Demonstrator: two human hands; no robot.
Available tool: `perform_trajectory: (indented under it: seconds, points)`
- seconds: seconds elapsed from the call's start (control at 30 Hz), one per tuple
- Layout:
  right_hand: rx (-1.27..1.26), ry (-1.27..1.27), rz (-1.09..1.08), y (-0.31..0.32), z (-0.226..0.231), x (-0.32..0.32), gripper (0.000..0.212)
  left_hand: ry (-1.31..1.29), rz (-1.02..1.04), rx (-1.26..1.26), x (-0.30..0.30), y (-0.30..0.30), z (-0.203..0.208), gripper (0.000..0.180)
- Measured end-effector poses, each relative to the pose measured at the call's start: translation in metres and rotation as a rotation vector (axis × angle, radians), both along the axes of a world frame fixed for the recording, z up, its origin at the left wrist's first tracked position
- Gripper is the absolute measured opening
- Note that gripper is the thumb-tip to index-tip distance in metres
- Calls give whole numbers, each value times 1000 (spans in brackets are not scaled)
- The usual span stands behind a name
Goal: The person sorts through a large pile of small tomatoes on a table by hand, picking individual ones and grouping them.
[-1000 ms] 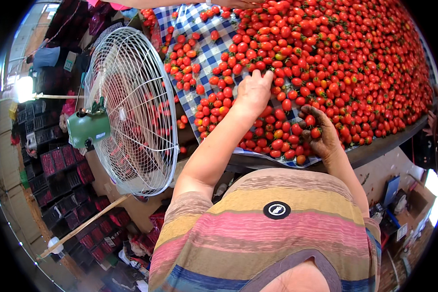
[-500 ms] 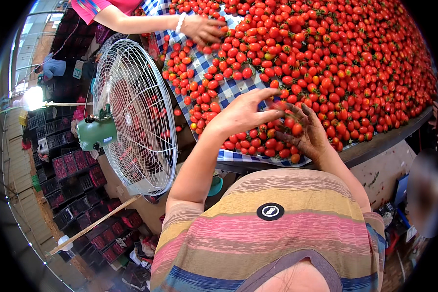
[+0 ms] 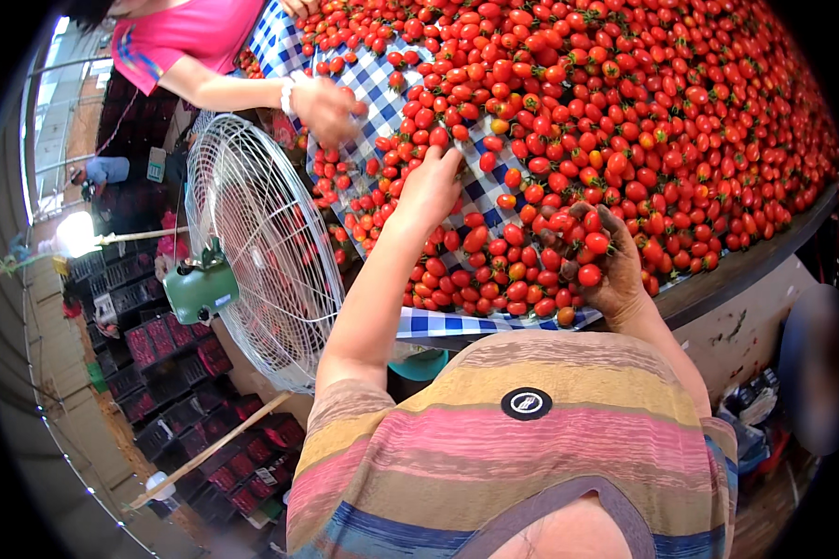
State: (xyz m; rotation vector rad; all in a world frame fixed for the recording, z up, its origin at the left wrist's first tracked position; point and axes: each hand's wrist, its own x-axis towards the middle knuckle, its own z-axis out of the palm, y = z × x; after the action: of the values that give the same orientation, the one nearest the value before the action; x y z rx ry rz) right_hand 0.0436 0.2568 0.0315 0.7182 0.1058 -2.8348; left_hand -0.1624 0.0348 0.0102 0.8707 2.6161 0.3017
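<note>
A big heap of small red tomatoes (image 3: pixel 625 121) lies on a blue-and-white checked cloth (image 3: pixel 382 93) spread over a table. My left hand (image 3: pixel 431 186) reaches out, palm down, with its fingers on tomatoes near a bare patch of the cloth. My right hand (image 3: pixel 601 261) is cupped near the table's front edge and holds a handful of tomatoes (image 3: pixel 573 238). Another person in a pink top reaches in from the upper left, and that person's hand (image 3: pixel 326 107) rests among the tomatoes.
A white wire-guarded fan (image 3: pixel 261 242) with a green motor housing stands left of the table. Stacks of dark crates (image 3: pixel 158 373) with red fruit line the floor at the left. The table's front edge (image 3: pixel 746 265) runs at the right.
My left hand has stretched farther out and left onto the tomatoes. My right hand has lifted with a handful of tomatoes. The other person's arm has come further into view.
</note>
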Motion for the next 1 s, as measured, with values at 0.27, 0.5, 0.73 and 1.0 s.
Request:
perform_trajectory:
  seconds: [0.27,0.5,0.73,1.0]
  points:
    - [62,-111,-30,1,-11,0,43,22,-40,142,-8,71,23,31]
    - [52,-122,-153,12,-9,5,39,119,-54,161,-10,51,6,24]
    - [69,-123,-160,17,-2,0,37,168,-188,37,87,61,6,38]
    - [249,188,-599,135,29,180,45,317,-64,334,74,24,-34,33]
